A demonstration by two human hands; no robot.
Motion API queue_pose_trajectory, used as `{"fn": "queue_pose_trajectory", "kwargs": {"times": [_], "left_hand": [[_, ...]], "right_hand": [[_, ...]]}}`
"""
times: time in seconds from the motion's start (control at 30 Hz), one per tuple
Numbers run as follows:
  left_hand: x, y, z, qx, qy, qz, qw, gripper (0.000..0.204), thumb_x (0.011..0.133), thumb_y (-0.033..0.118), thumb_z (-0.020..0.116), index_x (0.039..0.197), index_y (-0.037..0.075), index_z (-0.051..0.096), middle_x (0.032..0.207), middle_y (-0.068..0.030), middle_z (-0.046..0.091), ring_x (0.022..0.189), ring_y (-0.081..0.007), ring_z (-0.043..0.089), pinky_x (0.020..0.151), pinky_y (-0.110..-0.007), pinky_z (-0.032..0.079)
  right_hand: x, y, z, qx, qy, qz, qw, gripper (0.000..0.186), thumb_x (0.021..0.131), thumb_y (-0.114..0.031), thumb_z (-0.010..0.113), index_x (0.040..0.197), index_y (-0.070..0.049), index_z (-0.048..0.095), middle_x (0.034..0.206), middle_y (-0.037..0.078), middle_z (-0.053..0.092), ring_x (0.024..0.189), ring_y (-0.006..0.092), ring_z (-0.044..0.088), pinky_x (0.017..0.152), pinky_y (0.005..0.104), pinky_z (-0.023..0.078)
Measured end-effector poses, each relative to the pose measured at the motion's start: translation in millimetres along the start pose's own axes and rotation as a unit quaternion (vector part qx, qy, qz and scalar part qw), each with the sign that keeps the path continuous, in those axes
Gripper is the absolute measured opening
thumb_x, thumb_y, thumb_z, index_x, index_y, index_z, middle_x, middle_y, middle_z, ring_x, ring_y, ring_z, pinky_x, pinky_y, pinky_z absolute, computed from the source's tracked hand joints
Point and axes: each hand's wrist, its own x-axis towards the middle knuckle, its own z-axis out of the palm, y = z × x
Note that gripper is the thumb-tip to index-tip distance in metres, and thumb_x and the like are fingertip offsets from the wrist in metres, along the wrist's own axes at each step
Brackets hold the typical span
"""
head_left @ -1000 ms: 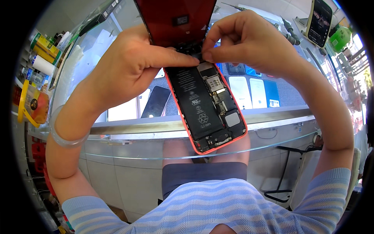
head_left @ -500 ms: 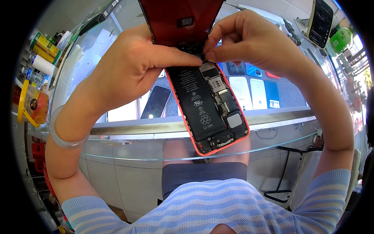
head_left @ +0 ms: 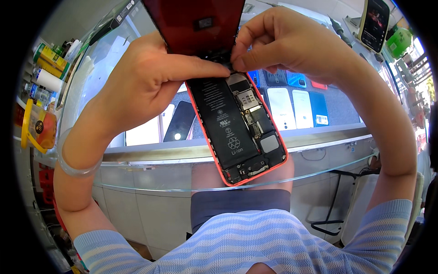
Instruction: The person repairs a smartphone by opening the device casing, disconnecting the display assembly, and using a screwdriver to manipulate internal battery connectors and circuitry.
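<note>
An opened smartphone (head_left: 269, 121) with a red-orange frame tilts over the counter's front edge, its inside facing up. A long black battery (head_left: 221, 121) fills its left side, with metal-shielded boards on the right. The dark reddish screen panel (head_left: 194, 32) stands up from the phone's far end. My left hand (head_left: 146, 75) is closed on the phone's upper left side, index finger stretched across its far end. At the far right corner, where panel and body meet, my right hand (head_left: 283, 43) pinches thumb and fingers together. What lies between those fingertips is hidden.
Under the glass counter (head_left: 137, 153) lie several phones, including a black one (head_left: 181, 121) and a white one (head_left: 281, 107). A lit phone (head_left: 374, 25) stands back right beside a green bottle (head_left: 399, 45). A yellow-rimmed tub (head_left: 40, 125) sits left; a chair (head_left: 360, 210) stands lower right.
The phone and its raised panel have shifted a little left, and both hands have moved with them. My fingers stay at the phone's far end.
</note>
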Motion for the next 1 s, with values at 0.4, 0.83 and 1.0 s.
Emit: {"fn": "queue_pose_trajectory", "kwargs": {"times": [0.4,0.83,1.0], "left_hand": [[-1.0,-3.0,-1.2,-0.007,-0.003,0.003,1.000,0.035,0.076,-0.010,0.052,0.103,0.001,0.071,0.098,-0.0168,0.070,0.090,-0.0283,0.068,0.081,-0.030,0.052],[-3.7,-5.9,4.7,-0.070,0.026,0.006,0.997,0.038,0.075,-0.012,0.052,0.103,0.003,0.072,0.096,-0.0154,0.071,0.088,-0.0293,0.069,0.082,-0.031,0.052],[-3.5,-3.8,6.9,-0.072,0.044,0.016,0.996,0.040,0.075,-0.014,0.053,0.105,0.004,0.072,0.095,-0.0133,0.072,0.088,-0.0277,0.069,0.081,-0.030,0.053]], "right_hand": [[-5.1,-6.1,1.8,-0.040,0.017,0.030,0.999,0.011,0.078,-0.011,0.071,0.085,-0.003,0.069,0.073,0.002,0.067,0.059,0.0037,0.052,0.051,0.0201,0.035],[-10.3,-10.5,-3.2,-0.060,-0.003,0.046,0.997,0.010,0.079,-0.002,0.069,0.088,0.001,0.071,0.071,0.003,0.068,0.055,0.0028,0.054,0.049,0.0191,0.039],[-12.9,-11.1,-2.1,-0.072,0.002,-0.003,0.997,0.010,0.079,0.001,0.068,0.089,0.002,0.071,0.065,0.002,0.065,0.052,0.0019,0.051,0.048,0.0187,0.037]]}}
